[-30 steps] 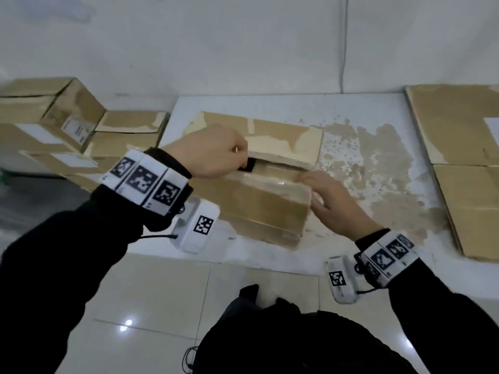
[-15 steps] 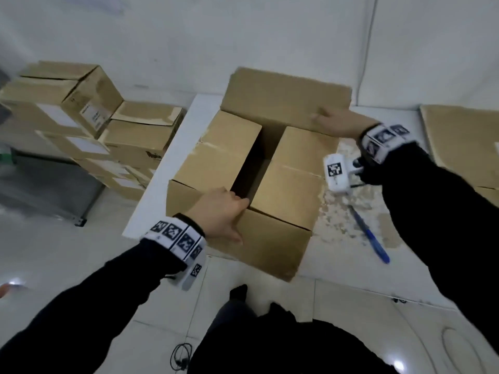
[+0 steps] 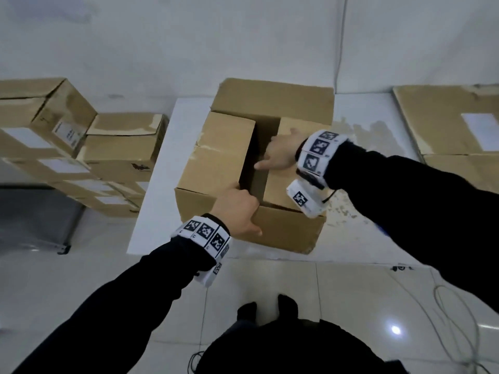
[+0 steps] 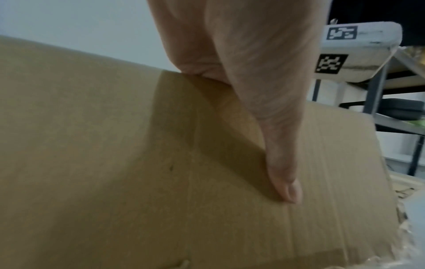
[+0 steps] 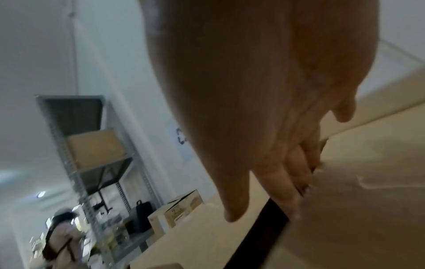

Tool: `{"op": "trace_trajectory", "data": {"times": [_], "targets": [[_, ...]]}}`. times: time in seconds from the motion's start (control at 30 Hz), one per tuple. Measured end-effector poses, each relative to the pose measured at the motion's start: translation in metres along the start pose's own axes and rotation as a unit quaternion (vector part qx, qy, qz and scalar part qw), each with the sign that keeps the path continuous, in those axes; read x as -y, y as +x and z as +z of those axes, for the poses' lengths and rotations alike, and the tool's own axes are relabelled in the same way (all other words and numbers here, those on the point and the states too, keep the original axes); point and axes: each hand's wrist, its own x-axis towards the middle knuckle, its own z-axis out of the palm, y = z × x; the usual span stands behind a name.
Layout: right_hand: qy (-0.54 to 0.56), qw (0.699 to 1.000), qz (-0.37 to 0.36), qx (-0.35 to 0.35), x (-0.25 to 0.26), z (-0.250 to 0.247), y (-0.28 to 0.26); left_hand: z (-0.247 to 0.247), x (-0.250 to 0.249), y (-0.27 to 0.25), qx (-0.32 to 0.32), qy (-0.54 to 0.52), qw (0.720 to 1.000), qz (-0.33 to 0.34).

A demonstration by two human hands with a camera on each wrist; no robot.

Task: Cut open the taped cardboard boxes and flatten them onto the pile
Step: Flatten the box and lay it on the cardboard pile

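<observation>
An open cardboard box (image 3: 221, 157) stands on the white table (image 3: 162, 190), its two top flaps apart with a dark gap between them. My left hand (image 3: 237, 209) grips the box's near wall at the gap. Its fingers go over the top edge and its thumb (image 4: 276, 145) lies flat on the outer wall (image 4: 92, 163). My right hand (image 3: 280, 152) rests on the right flap (image 3: 280, 190). Its fingers (image 5: 296, 163) hook over that flap's inner edge (image 5: 368, 200) into the gap, and the thumb sticks out free.
Taped boxes (image 3: 54, 125) are stacked on the left beside the table. Flattened cardboard (image 3: 445, 122) lies at the table's right end. Cables (image 3: 459, 314) trail on the tiled floor at the right. A metal shelf (image 5: 92, 145) and another person (image 5: 62, 236) are further off.
The box stood up from lying low, with its flaps open. My right hand came off the far flap onto the right flap's inner edge. My left hand stayed at the near wall.
</observation>
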Motion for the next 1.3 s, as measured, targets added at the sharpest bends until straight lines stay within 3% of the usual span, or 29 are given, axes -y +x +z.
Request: {"op": "trace_trajectory", "data": {"times": [0.13,0.23,0.3,0.37,0.43,0.47,0.53,0.67,0.73,0.8,0.93,1.03,1.17,1.3], "targets": [[-0.023,0.993,0.081,-0.082,-0.031,-0.026,-0.071,-0.001,0.0,-0.004,-0.011,0.032,0.999,0.014],[-0.013,0.982,0.186,-0.032,-0.051,-0.015,-0.125,0.002,0.001,-0.006,-0.028,0.074,0.997,0.02],[0.09,0.967,0.237,0.02,-0.052,0.014,-0.133,0.002,0.001,-0.01,-0.047,0.115,0.992,0.021],[0.286,0.915,0.278,0.065,-0.04,0.045,-0.123,-0.001,0.005,-0.018,-0.072,0.154,0.985,0.01],[0.464,0.829,0.31,0.04,-0.026,0.066,-0.106,-0.008,0.017,-0.031,-0.135,0.154,0.979,-0.018],[0.501,0.803,0.322,0.014,-0.02,0.072,-0.097,-0.013,0.028,-0.038,-0.173,0.14,0.974,-0.039],[0.516,0.783,0.344,-0.044,-0.011,0.083,-0.084,-0.021,0.061,-0.052,-0.208,0.099,0.968,-0.098],[0.583,0.739,0.326,-0.089,-0.012,0.098,-0.076,0.004,0.14,-0.061,-0.109,-0.106,0.967,-0.205],[0.617,0.714,0.313,-0.109,-0.008,0.098,-0.081,0.022,0.159,-0.059,-0.029,-0.245,0.951,-0.185],[0.643,0.684,0.31,-0.151,-0.003,0.096,-0.085,0.027,0.165,-0.056,-0.003,-0.313,0.937,-0.156],[0.644,0.621,0.329,-0.301,0.007,0.096,-0.081,-0.008,0.159,-0.044,-0.101,-0.304,0.943,-0.087],[0.558,0.621,0.341,-0.432,0.035,0.102,-0.06,-0.054,0.134,-0.04,-0.203,-0.35,0.914,0.017],[0.559,0.581,0.381,-0.453,0.089,0.112,-0.03,-0.097,0.087,-0.019,-0.267,-0.388,0.871,0.136],[0.547,0.548,0.414,-0.479,0.122,0.124,-0.005,-0.111,0.065,0.008,-0.279,-0.414,0.849,0.174]]}}
